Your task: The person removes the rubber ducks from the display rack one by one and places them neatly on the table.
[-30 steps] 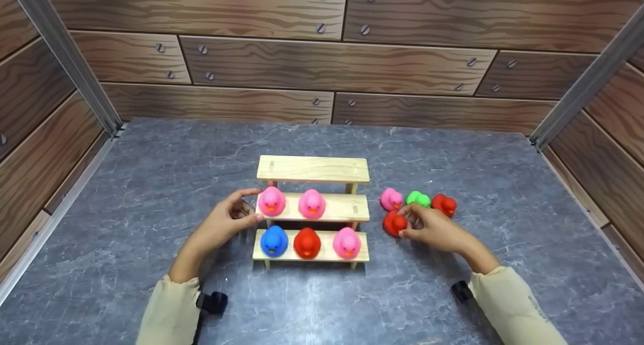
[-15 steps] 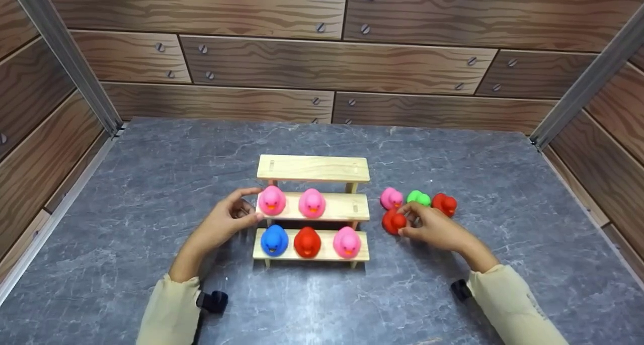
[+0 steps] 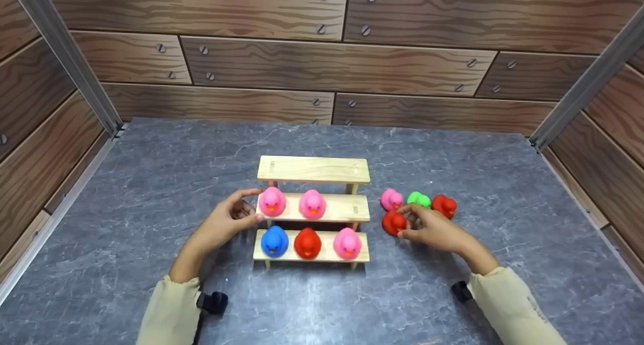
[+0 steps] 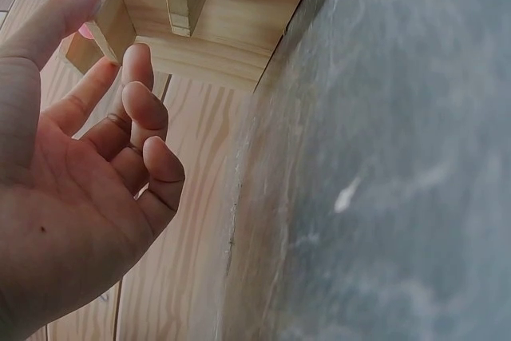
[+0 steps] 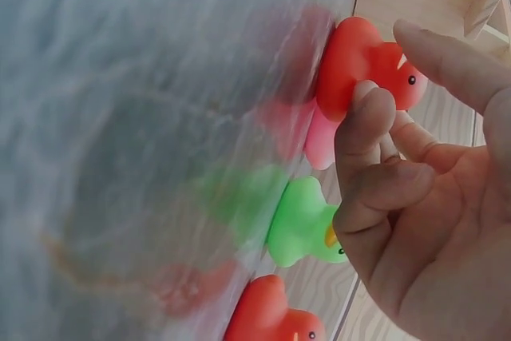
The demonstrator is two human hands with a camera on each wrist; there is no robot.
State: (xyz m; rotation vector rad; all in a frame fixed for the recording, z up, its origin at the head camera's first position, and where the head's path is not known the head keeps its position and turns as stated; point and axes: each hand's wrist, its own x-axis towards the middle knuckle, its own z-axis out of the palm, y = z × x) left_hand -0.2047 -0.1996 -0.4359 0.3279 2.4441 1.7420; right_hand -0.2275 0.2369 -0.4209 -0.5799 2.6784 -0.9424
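Observation:
At the left end of a three-step wooden display stand (image 3: 313,169), my left hand (image 3: 221,222) pinches the middle board between thumb and index finger, its other fingers loosely curled. On that step sit two pink rubber ducks, the left one (image 3: 272,202) right beside my fingertips. The bottom step bears a blue duck (image 3: 274,242), a red duck (image 3: 307,243) and a pink duck (image 3: 347,243). Right of the stand, my right hand (image 3: 435,228) pinches another red rubber duck (image 5: 351,53) around its head; it sits on the tabletop in the right wrist view.
Close behind the held duck stand a pink duck (image 3: 391,199), a green duck (image 3: 418,199) and a further red duck (image 3: 444,205). The grey marbled table (image 3: 312,305) is enclosed by wood-patterned walls (image 3: 332,66) at the back and sides.

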